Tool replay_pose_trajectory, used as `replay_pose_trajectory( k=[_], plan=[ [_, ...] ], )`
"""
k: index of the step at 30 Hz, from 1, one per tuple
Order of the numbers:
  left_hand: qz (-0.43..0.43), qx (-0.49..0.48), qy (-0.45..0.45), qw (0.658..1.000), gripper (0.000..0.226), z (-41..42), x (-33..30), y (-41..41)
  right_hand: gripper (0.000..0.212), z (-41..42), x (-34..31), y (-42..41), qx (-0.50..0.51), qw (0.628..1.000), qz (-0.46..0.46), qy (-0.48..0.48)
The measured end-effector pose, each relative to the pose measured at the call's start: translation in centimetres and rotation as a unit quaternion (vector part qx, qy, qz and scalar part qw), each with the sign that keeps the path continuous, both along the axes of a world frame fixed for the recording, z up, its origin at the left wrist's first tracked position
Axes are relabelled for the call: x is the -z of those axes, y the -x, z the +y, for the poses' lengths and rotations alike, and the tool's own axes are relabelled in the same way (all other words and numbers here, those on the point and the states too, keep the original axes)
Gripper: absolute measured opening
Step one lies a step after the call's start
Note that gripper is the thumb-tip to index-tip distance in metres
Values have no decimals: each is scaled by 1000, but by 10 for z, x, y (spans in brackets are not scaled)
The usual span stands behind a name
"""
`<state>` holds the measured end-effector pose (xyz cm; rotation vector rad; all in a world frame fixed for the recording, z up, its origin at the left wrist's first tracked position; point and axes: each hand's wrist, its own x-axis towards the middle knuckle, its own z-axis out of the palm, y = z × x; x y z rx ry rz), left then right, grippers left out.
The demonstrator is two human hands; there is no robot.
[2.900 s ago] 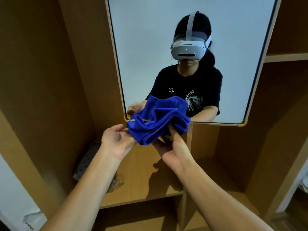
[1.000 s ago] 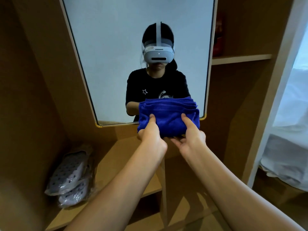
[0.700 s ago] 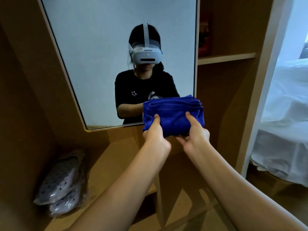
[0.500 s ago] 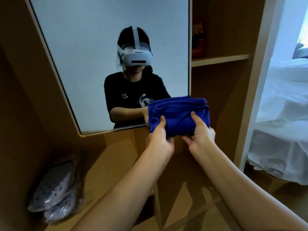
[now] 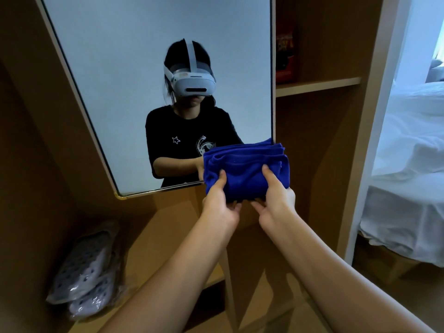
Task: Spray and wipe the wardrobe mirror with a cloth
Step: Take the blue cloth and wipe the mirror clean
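Two forearms reached up from the bottom of my view, and both hands were grasping the folded blue cloth (image 5: 247, 169) from below: my left hand (image 5: 219, 205) had its thumb laid up the front of the bundle with the fingers tucked underneath, and my right hand (image 5: 276, 198) gripped it the same way just beside. I held the cloth up in front of the lower right corner of the wardrobe mirror (image 5: 144, 68); whether it touched the glass I could not tell. Low on the left, a bagged pair of perforated slippers (image 5: 84, 272) lay on the wooden ledge (image 5: 149, 239). Beyond, to the right, a shelf (image 5: 317, 85) carried a dark red box (image 5: 284, 56), and white bedding (image 5: 408, 164) showed past the wardrobe side. My worry was that the loose folds could slip open if either grip eased, leaving a trailing edge to smear rather than wipe. No spray bottle was in view, the fingers under the cloth were hidden, the mirror's top was cut off, and I could not judge whether the glass was wet
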<state>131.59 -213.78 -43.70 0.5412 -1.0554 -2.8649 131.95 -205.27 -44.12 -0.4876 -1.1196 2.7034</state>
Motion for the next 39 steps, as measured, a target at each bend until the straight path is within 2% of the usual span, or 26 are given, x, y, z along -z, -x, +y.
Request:
replay_pose_trajectory(
  k=[8,10,12,14,16,18,19,21,23,28,33,36,39],
  plan=[
    [-12,-3,33,999,62,-4,-5,-13,57,-7,4,-5,-4,1000,23,1],
    [-6,9,67,998,52,-3,-3,-19,51,-4,7,-7,13,999,40,-21],
    [12,22,148,989,35,-9,-3,-25,44,-1,7,-10,38,996,65,-53],
    [52,22,278,959,29,-21,-9,-33,42,1,2,-13,52,990,104,-78],
    [96,15,438,894,39,-37,-17,-39,45,2,-6,-16,42,984,141,-98],
    [126,4,536,835,49,-50,-24,-44,46,3,-14,-17,17,979,165,-119],
    [129,2,538,833,46,-55,-29,-47,48,3,-18,-18,2,977,173,-128],
    [118,12,466,877,32,-62,-39,-52,56,3,-27,-19,-38,971,187,-142],
    [116,-1,384,916,27,-66,-47,-53,66,2,-34,-20,-80,965,197,-154],
    [156,-25,256,954,30,-79,-69,-55,75,0,-58,-19,-108,934,242,-238],
    [216,27,240,946,64,-105,-95,-53,59,1,-86,-12,-124,889,314,-309],
    [245,-5,289,925,51,-107,-102,-49,53,-4,-93,-12,-130,869,339,-336],
    [280,-36,339,897,44,-109,-123,-43,63,-13,-110,-12,-120,861,363,-336]
  ],
)
